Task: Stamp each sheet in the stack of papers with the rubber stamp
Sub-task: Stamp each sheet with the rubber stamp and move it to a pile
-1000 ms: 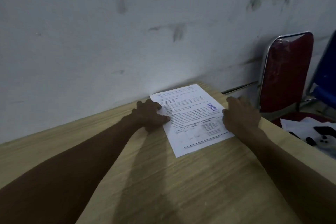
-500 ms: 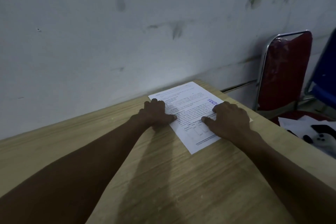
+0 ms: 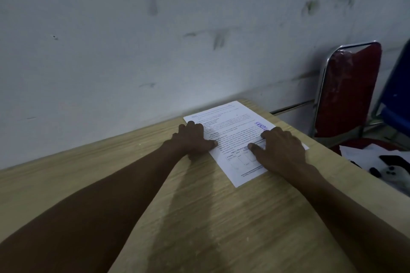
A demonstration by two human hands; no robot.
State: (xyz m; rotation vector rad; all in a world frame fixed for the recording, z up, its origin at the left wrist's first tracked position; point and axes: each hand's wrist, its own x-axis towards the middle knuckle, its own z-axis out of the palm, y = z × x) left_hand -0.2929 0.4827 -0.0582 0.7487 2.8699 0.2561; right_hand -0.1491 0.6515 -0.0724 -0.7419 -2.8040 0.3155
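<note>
Two hands flat on printed sheet (image 3: pixel 235 135) at far right of wooden table (image 3: pixel 199 217), close to wall (image 3: pixel 155 51). Left hand (image 3: pixel 193 138) on sheet's left edge, fingers spread, thumb pressing paper. Right hand (image 3: pixel 281 148) on right half, fingers splayed, pressing down, nothing pinched. Blue stamp mark (image 3: pixel 261 126) just beyond right fingertips, near sheet's right edge. Can't tell if more sheets underneath. Red chair (image 3: pixel 348 93) far right past table, w/ papers (image 3: pixel 363 150) on seat; blue chair (image 3: pixel 397 104) at frame edge.
</note>
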